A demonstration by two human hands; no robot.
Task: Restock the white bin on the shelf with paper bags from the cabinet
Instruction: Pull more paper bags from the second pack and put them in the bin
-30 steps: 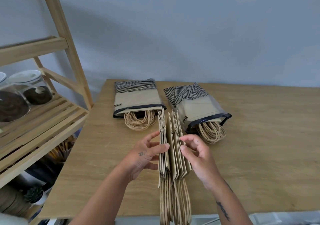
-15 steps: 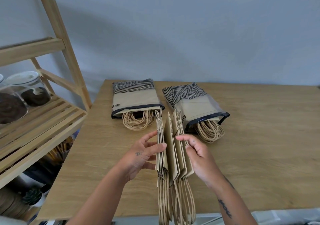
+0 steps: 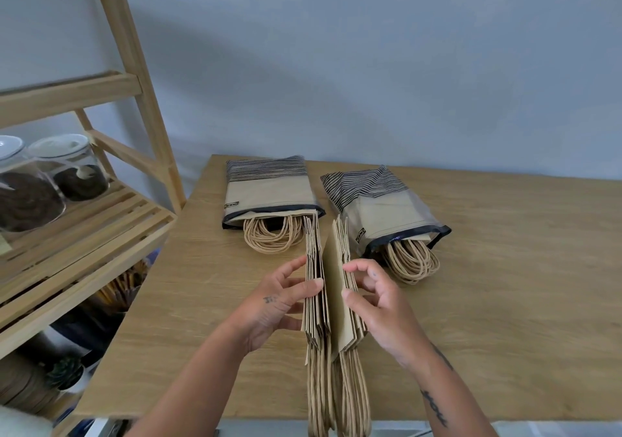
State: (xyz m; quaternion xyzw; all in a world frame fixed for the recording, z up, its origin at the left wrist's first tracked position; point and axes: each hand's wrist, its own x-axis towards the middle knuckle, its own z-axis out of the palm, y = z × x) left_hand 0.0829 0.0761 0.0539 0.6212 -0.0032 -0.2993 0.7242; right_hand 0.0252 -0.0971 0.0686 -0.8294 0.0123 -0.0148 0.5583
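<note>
A stack of flat brown paper bags [image 3: 333, 288] stands on edge on the wooden table [image 3: 505, 318], twine handles hanging toward me over the front edge. My left hand [image 3: 279, 305] grips the left part of the stack, thumb on top of the edges. My right hand [image 3: 377, 298] pinches the right part, thumb against one bag's face. The stack is split into two bundles with one bag between them. The white bin is not in view.
Two packs of paper bags in striped plastic wrap, the left pack [image 3: 269, 190] and the right pack [image 3: 380, 207], lie behind the stack. A wooden shelf [image 3: 84, 231] with glass jars [image 3: 64, 163] stands at the left.
My right hand has shifted more bags from the right bundle toward the left one, and its fingers have curled over the right bundle. The view has tilted slightly down.
</note>
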